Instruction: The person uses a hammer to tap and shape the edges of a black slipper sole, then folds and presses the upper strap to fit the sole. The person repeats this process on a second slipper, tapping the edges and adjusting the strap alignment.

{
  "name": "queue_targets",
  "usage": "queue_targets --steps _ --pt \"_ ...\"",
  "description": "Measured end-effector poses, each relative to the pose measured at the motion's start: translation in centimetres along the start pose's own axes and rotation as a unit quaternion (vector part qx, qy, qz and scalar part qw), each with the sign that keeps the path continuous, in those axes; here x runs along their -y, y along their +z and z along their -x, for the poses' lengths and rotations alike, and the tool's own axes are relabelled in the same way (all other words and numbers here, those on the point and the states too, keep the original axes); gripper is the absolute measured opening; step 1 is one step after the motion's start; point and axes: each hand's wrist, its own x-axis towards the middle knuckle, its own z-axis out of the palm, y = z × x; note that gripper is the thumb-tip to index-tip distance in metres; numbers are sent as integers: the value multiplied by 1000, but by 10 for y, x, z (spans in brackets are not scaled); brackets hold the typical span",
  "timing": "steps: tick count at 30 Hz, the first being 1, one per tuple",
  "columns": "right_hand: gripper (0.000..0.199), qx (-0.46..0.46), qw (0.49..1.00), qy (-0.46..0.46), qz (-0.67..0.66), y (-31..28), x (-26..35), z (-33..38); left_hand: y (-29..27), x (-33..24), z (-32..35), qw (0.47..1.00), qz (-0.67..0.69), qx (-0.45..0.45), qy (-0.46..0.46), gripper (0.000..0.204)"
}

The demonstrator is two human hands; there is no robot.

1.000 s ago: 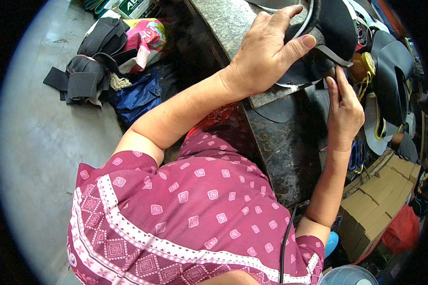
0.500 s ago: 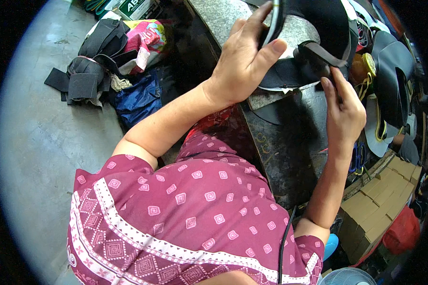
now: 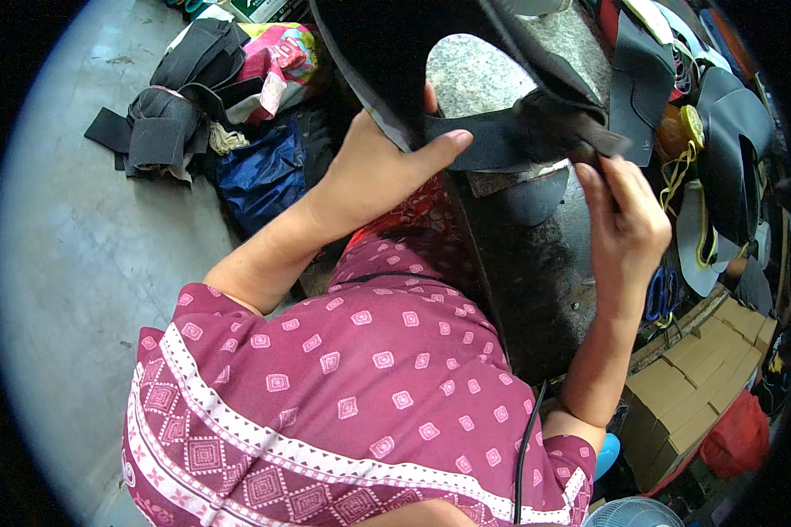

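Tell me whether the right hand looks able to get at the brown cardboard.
Probably, once freed: the right hand pinches a dark strip, but the brown cardboard looks uncovered.

Piece (image 3: 373, 66) held in left hand (image 3: 360, 180): black. Strip (image 3: 603, 138) pinched by right hand (image 3: 626, 215): dark grey. Slab (image 3: 476, 72), seen through the held piece: pale grey, speckled. Garment (image 3: 351, 351), below both grips: maroon, scattered pink lozenges; white band, small dark triangles. Left of left grip, crumpled bag (image 3: 259, 180): dark blue. Below right grip, carton (image 3: 694, 378): tan.
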Motion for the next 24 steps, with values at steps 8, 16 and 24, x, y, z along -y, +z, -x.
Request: queue_targets --steps 8,16,24 --pt "27 48 998 18 42 7 6 4 13 9 -6 993 -61 -1 104 37" --pt "32 -18 998 -51 8 14 4 14 30 21 -2 995 -6 -19 95 36" --pt "32 -7 986 -15 164 7 -19 16 16 29 2 998 41 -11 51 33"
